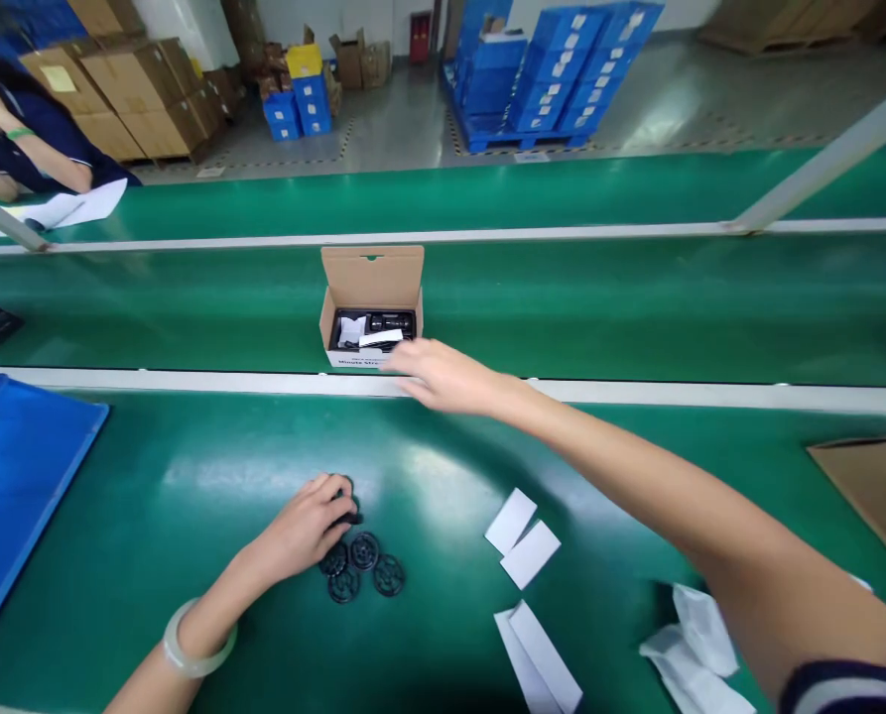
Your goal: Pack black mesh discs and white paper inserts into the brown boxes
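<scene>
My left hand [316, 524] is closed around a black round part [354, 514], mostly hidden under the fingers. Beside it on the green table lie several black spoked discs [389, 575]. Stretched forward, my right hand [443, 377] is at the front right corner of an open cardboard box [372, 276]. Its fingers are smeared by motion, and I cannot tell whether they touch the box or hold anything. Inside the box are a black cylindrical item [390, 322] and white folded papers [381, 338].
White folded papers [530, 555] and longer white leaflets [539, 659] lie right of the discs. Crumpled white wrapping [692, 650] is near my right arm. A blue bin [26, 476] stands left, a cardboard box [870, 486] right. Another person [41, 139] sits at the far left.
</scene>
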The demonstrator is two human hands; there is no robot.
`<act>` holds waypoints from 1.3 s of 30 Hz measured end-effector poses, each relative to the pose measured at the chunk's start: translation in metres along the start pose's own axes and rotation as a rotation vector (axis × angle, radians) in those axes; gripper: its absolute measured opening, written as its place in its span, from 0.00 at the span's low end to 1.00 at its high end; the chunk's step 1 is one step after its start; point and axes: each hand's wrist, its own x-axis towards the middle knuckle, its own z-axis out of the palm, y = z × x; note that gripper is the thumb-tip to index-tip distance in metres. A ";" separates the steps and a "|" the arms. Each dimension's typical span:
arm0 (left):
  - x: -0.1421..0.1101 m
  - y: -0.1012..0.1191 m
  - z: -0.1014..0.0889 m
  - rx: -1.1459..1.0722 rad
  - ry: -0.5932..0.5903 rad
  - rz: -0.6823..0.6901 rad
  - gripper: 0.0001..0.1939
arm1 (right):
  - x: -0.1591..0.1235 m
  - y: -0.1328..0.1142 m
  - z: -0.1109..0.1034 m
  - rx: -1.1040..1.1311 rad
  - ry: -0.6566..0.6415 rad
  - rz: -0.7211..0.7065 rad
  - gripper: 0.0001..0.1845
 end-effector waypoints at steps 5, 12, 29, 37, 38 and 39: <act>0.000 0.005 -0.006 -0.452 0.169 -0.188 0.07 | -0.138 -0.032 0.011 0.114 -0.307 0.075 0.15; -0.014 0.057 0.004 -1.465 0.408 -0.310 0.14 | -0.218 -0.058 0.054 -0.061 -0.261 0.318 0.15; 0.013 0.163 0.113 -1.601 0.604 -0.522 0.16 | -0.256 -0.160 0.091 0.295 0.216 0.558 0.09; 0.003 0.146 0.103 -1.625 0.540 -0.481 0.10 | -0.259 -0.141 0.113 0.198 0.281 0.553 0.13; 0.003 0.150 0.106 -1.643 0.515 -0.476 0.11 | -0.257 -0.136 0.106 0.200 0.310 0.550 0.12; 0.004 0.154 0.110 -1.662 0.486 -0.469 0.11 | -0.256 -0.132 0.100 0.190 0.333 0.551 0.12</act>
